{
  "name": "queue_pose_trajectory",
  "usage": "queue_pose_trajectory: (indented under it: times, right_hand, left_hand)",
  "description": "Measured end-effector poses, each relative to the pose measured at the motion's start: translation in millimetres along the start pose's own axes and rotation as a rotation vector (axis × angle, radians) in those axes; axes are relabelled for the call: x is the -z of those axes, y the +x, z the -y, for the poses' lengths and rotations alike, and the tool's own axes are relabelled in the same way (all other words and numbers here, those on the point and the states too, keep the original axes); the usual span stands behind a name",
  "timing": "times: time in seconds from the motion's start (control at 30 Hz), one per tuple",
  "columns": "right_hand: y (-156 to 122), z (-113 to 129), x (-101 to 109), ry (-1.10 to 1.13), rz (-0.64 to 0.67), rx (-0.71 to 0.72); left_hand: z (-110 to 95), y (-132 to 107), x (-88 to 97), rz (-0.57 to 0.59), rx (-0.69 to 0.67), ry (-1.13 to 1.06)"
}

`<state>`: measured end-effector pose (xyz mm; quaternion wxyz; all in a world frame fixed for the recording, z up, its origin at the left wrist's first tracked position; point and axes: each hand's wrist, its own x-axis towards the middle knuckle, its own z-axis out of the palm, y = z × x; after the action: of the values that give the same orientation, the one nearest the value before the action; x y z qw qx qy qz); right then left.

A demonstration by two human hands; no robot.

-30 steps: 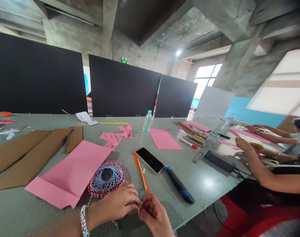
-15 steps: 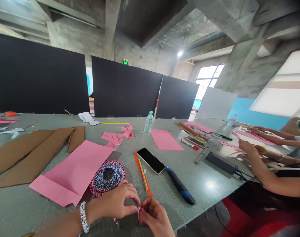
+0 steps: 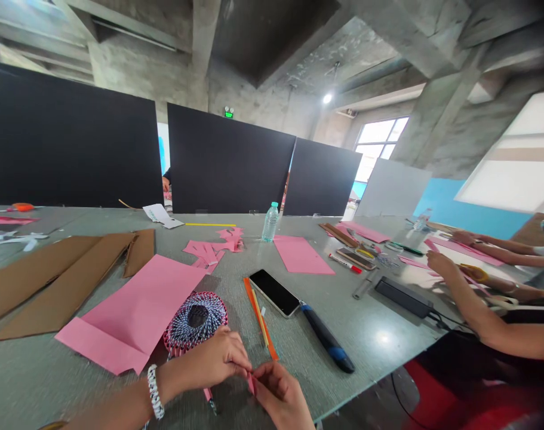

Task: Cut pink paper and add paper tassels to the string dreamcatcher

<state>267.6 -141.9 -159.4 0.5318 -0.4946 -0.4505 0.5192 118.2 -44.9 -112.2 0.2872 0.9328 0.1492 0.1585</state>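
Note:
Near the front edge of the table, my left hand (image 3: 221, 361) and my right hand (image 3: 280, 391) meet, fingertips pinched on a small folded piece of pink paper (image 3: 252, 384). Part of the paper is hidden by the fingers. Behind my left hand lies a round ring of folded pink and black-and-white paper (image 3: 175, 334), partly covered by a large creased pink sheet (image 3: 141, 298). A narrow patterned strip (image 3: 210, 399) sticks out below my left wrist. Beyond my right hand, an orange strip (image 3: 272, 346) and a thin yellow stick (image 3: 259, 316) lie side by side.
A phone (image 3: 274, 291) and a black-and-blue handled tool (image 3: 328, 337) lie right of centre. Brown cardboard (image 3: 70, 286) covers the left side. A water bottle (image 3: 270, 224), pink scraps (image 3: 209, 248) and another pink sheet (image 3: 303, 255) are farther back. Other people's arms (image 3: 460, 292) work at the right.
My fingers have shifted slightly around the pink piece, which now looks more closed and folded. At the right, another person's hand has moved a little to the left.

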Motion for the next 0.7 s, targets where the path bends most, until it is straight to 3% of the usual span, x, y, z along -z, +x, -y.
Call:
queue_pose_trajectory:
  times: [0.13,0.33,0.43,0.6,0.7]
  right_hand:
    - [-2,-7,2,-0.082,-0.026,0.013]
    - [-13,-1,15,-0.750,-0.165,0.196]
    - [-17,-4,20,-0.977,-0.189,0.239]
    - [-28,-4,42,-0.971,-0.137,0.322]
    - [-23,13,78,-0.981,-0.288,0.311]
  left_hand:
    - [-2,-4,2.4,0.040,0.001,0.051]
    - [-8,-10,9.0,-0.028,0.033,0.137]
    - [-19,-20,18.1,-0.072,0.018,0.193]
    - [-31,-65,40.1,-0.079,0.059,0.298]
    - [-28,-109,53.3,-0.113,0.157,0.334]
